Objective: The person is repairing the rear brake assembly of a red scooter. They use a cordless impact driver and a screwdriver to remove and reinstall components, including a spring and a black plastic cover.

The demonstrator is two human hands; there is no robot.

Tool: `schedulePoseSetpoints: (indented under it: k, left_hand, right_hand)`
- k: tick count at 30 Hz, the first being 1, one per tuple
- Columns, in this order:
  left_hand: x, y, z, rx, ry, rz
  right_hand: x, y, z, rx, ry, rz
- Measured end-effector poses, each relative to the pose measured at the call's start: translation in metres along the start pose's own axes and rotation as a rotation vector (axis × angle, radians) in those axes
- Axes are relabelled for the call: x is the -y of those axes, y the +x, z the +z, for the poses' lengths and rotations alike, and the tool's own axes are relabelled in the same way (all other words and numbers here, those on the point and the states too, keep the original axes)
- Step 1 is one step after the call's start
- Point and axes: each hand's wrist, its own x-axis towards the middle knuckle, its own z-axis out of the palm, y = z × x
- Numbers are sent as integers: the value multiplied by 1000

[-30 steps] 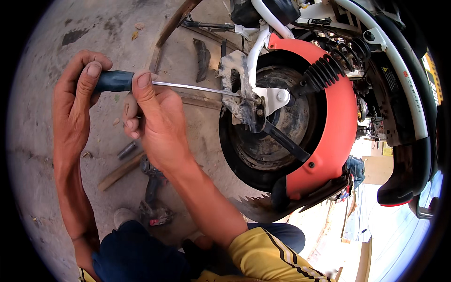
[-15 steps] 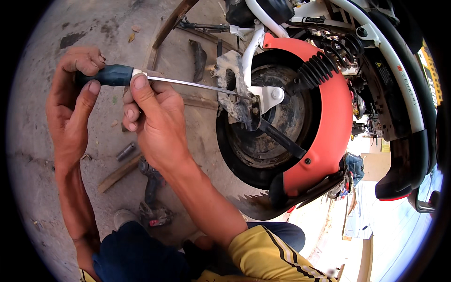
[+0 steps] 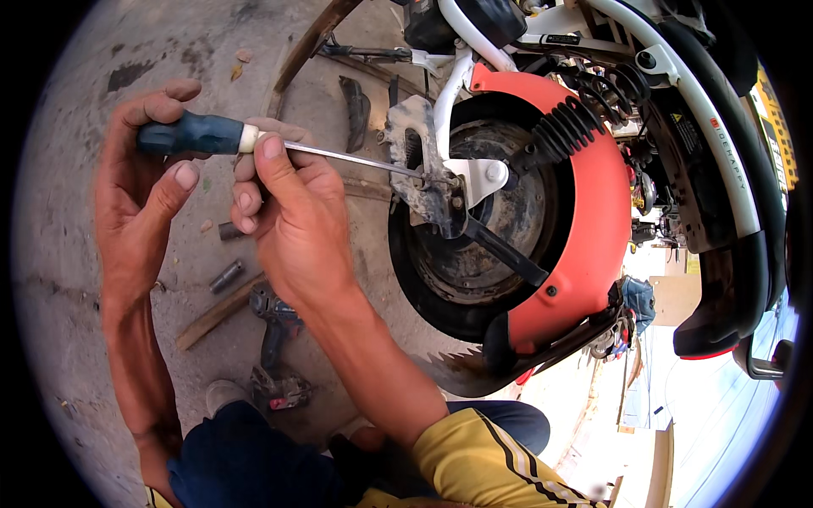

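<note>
My left hand (image 3: 140, 199) grips the dark blue handle of a long screwdriver (image 3: 199, 135). My right hand (image 3: 288, 212) pinches the screwdriver near the white collar, thumb on top. The thin metal shaft runs right to a dirty grey bracket (image 3: 419, 165) bolted at the hub of a scooter wheel (image 3: 474, 254). The tip rests against that bracket beside a white frame plate (image 3: 481, 176). A red mudguard (image 3: 584, 237) curves round the wheel, with a black ribbed shock spring (image 3: 569, 129) above it.
On the concrete floor below my hands lie a cordless drill (image 3: 275, 343), two small metal sockets (image 3: 227, 275), and a wooden strip (image 3: 216, 311). A wooden board (image 3: 309, 42) and black part (image 3: 356, 110) lie farther up. The scooter's white and black frame (image 3: 703, 144) fills the right.
Both hands and the screwdriver have shifted slightly; my left fingers have re-wrapped the handle. The tip stays at the wheel bracket.
</note>
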Motion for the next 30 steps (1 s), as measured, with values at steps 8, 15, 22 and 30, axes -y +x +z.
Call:
schedulePoseSetpoints:
  k: [8,15,22,30]
  left_hand:
    - [12,-3,-29,119,-68,-401]
    - [-2,-3,3,-129,-416,-397]
    - [-10,17,5,-388,-1348,-636]
    - [15,33,7,-95,-1423,-408]
  right_hand:
    - [0,-29,-4,68,-491,49]
    - [33,-33,22,202,-1630,-888]
    - [49,36,55,376,-2018,-180]
    - [18,43,28,138,-1883,-677]
